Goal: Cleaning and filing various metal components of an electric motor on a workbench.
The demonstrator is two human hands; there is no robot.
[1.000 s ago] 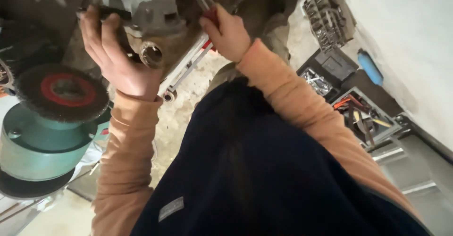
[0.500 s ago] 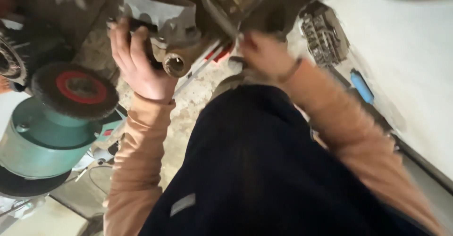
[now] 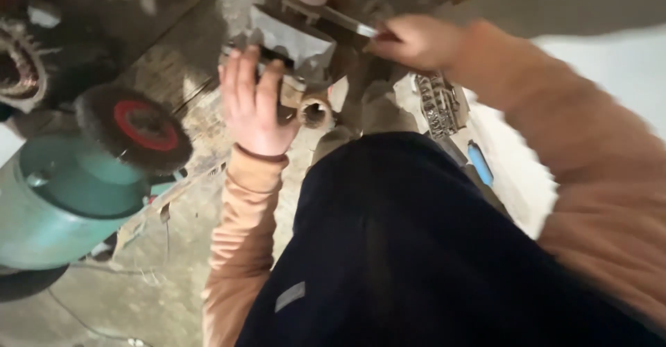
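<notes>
While left hand point(image 3: 255, 104) grips metal part point(image 3: 298, 56), right hand point(image 3: 416, 42) holds tool point(image 3: 347, 22).

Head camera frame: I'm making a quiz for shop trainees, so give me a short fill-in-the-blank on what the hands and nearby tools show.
1. The left hand grips a ____ part.
2. The wire brush wheel has a ____ centre.
3. The right hand holds a slim ____.

Missing words: metal; red; tool

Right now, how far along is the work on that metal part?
Nothing shows as finished. In hand: the left hand grips a grimy metal housing with a short open tube, while the right hand holds a slim metal tool against its top. What remains cannot be told from this view.
</notes>
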